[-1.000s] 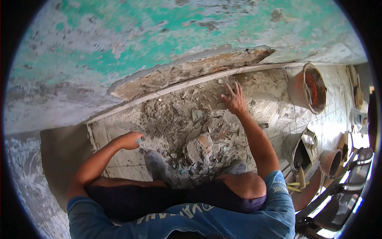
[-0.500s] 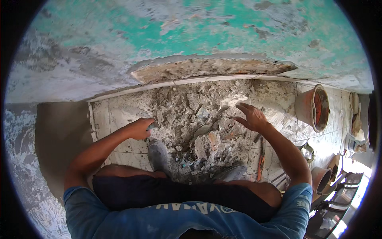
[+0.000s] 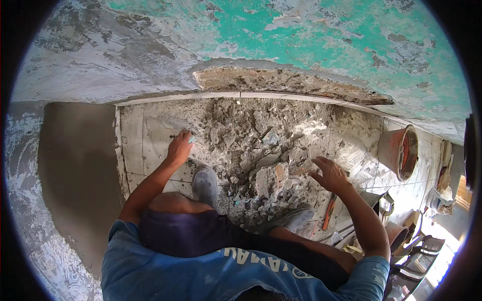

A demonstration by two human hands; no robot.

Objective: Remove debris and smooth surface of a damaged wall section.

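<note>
Squatting over a tiled floor [image 3: 150,135], a person works at the foot of a wall [image 3: 311,40] whose green paint is flaked and whose base shows a long bare patch [image 3: 286,83] where the plaster is gone. Broken plaster rubble [image 3: 256,145] lies heaped on the tiles directly below that patch, between the two hands and in front of the grey shoes [image 3: 205,184]. Judged from how things lie, the stripping of this low strip looks largely done, while the clearing looks scarcely started: the heap is thick and unsorted, and only the tiles at the far left of the patch show bare. To the left, a band of smooth grey mortar [image 3: 75,165] borders the tiled area. At the right stands an orange bucket [image 3: 399,153], well apart from the heap (its contents cannot be made out), and a red-handled tool [image 3: 329,211] lies on the tiles beside the right shoe. The left hand [image 3: 179,148] reaches forward with the arm nearly straight, fingers curled down onto the rubble's left edge, seemingly pinching a small greenish fragment, though the grip is too small to confirm. The right hand [image 3: 329,173] hovers palm-down over the right side of the heap, fingers spread and holding nothing, elbow bent outward.
</note>
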